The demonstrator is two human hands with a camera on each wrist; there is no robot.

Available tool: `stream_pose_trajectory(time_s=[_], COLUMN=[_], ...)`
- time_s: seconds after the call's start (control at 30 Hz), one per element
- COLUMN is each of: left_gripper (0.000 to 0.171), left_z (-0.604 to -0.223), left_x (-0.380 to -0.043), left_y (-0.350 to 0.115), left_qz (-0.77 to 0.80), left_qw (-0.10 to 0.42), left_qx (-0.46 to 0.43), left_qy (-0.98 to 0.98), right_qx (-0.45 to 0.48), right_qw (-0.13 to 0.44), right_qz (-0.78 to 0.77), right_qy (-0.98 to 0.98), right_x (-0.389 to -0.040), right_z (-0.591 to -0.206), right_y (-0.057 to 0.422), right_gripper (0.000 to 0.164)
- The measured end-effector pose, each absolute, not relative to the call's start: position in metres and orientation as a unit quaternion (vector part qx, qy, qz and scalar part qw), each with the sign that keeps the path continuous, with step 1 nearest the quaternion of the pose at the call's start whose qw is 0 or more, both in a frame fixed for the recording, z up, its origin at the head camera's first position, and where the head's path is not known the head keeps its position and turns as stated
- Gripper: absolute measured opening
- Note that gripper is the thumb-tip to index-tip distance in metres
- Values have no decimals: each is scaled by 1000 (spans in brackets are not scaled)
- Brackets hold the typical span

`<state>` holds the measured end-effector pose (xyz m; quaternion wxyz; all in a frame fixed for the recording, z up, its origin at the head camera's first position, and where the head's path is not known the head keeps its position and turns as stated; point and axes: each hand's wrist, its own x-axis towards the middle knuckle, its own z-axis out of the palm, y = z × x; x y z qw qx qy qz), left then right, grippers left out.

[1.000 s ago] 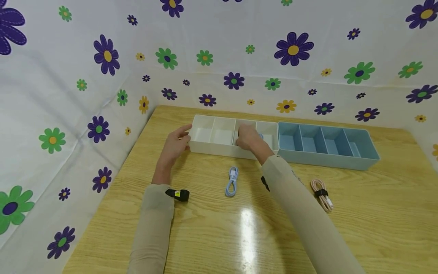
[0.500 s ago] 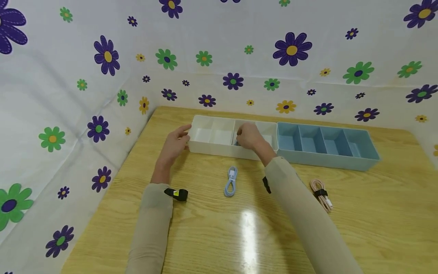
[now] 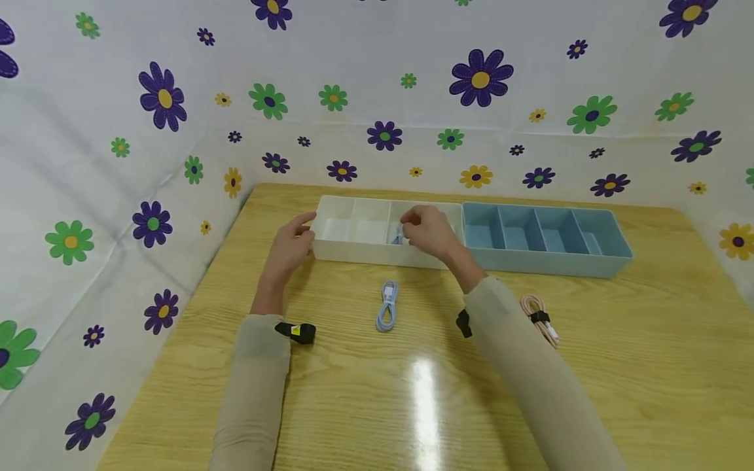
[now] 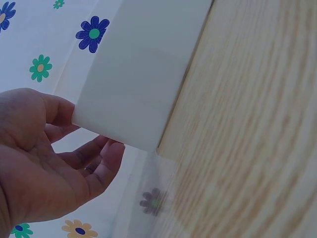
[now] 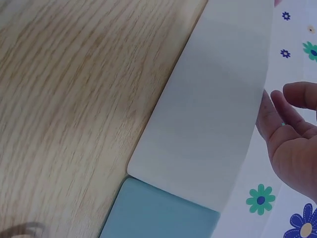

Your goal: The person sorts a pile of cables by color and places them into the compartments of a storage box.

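In the head view my left hand (image 3: 288,245) touches the left end of the long white divided box (image 3: 353,252). The left wrist view shows the thumb and fingertips against that end, with the palm clear of it. My right hand (image 3: 430,230) is over the box's third compartment from the left, and its fingertips reach below the rim. A light blue coiled cable (image 3: 397,237) lies in that compartment, just beneath those fingertips. In the right wrist view the near wall hides part of the fingers; the visible ones are spaced apart, with no cable seen between them.
A blue divided box (image 3: 554,263) adjoins the white one on the right. Another light blue coiled cable (image 3: 387,306) lies on the wooden table (image 3: 353,392). A tan cable with a black strap (image 3: 538,317) lies by the right sleeve. Flower-printed cloth stands behind.
My right hand has shifted slightly right and up within the white box, uncovering the blue cable in the compartment. My left hand stays at the box's end. The head view has turned slightly right.
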<state>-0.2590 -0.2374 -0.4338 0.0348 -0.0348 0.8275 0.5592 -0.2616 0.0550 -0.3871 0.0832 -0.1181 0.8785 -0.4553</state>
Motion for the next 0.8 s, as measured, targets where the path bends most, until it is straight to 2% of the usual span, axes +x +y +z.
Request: stream_pose_trajectory(time_s=[0.4, 0.8], left_gripper=[50, 51], left_z=[-433, -431], left_x=[-257, -258], left_y=[-238, -236], left_qz=[560, 557], left_qw=[24, 33], left_qx=[-31, -36], left_qy=[828, 829], right_qx=[-120, -114], right_qw=[72, 77], right_qz=[-453, -478], right_qy=[880, 867], right_x=[-246, -231], right_z=[-381, -374], right_y=[67, 98], right_gripper=[32, 34])
